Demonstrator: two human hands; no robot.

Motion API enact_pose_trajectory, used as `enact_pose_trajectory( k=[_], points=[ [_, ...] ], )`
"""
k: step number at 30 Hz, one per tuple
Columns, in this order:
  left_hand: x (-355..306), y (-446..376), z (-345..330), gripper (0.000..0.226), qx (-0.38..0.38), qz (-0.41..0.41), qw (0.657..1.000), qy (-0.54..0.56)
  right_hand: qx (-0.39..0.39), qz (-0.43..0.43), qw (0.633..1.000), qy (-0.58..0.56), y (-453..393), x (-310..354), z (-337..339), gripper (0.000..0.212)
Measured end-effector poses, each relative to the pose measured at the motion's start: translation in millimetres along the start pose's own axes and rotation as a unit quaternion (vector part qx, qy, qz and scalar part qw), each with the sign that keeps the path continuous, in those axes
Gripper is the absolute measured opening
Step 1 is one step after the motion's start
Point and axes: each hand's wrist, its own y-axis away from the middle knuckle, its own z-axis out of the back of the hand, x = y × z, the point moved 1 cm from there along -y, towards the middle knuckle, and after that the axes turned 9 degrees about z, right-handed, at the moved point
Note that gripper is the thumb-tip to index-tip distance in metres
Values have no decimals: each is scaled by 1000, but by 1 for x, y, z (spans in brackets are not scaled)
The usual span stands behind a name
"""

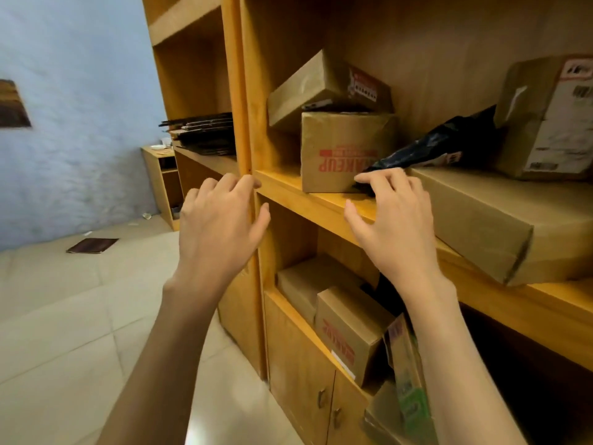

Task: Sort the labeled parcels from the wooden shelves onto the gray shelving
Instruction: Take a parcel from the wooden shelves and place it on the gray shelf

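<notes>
Both bare forearms reach up and forward, backs of the hands toward the camera. The left hand (221, 220) is raised with fingers loosely bent and thumb out to the right. The right hand (391, 220) is spread, fingers arched forward, thumb out left, gripping nothing.

Your right hand (393, 226) covers the lower end of the black bag (439, 146) and part of the red print on the carton (337, 152) at the shelf's front edge. The labelled parcel (552, 117) runs off the picture's right edge; its label is too blurred to read.
</notes>
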Motion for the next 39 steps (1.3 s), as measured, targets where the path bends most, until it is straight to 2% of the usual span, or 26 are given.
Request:
enact_pose_trajectory(
  k=[6, 12, 20, 25, 29, 32, 36, 39],
  points=[
    [33, -68, -58, 32, -2, -5, 1000, 16, -22, 2, 1000, 4, -69, -4, -55, 39],
    [55, -137, -127, 33, 2, -50, 997, 53, -53, -7, 998, 39, -125, -12, -102, 39],
    [81, -235, -211, 40, 53, -76, 974, 208, -121, -53, 989, 73, -194, 3, -145, 40],
    [89, -287, -260, 57, 145, -26, 929, 340, -144, -91, 981, 96, -235, 13, -160, 47],
    [84, -314, -290, 69, 223, 86, 846, 476, -151, -113, 978, 91, -262, 14, -170, 53],
    [73, -330, -311, 83, 255, 145, 797, 528, -156, -143, 974, 75, -286, 9, -174, 62],
    [64, -345, -331, 97, 237, 174, 797, 528, -160, -194, 966, 68, -321, -5, -171, 77],
    [59, -354, -342, 102, 244, 192, 759, 573, -126, -246, 960, 31, -345, -19, -163, 91]
  ],
)
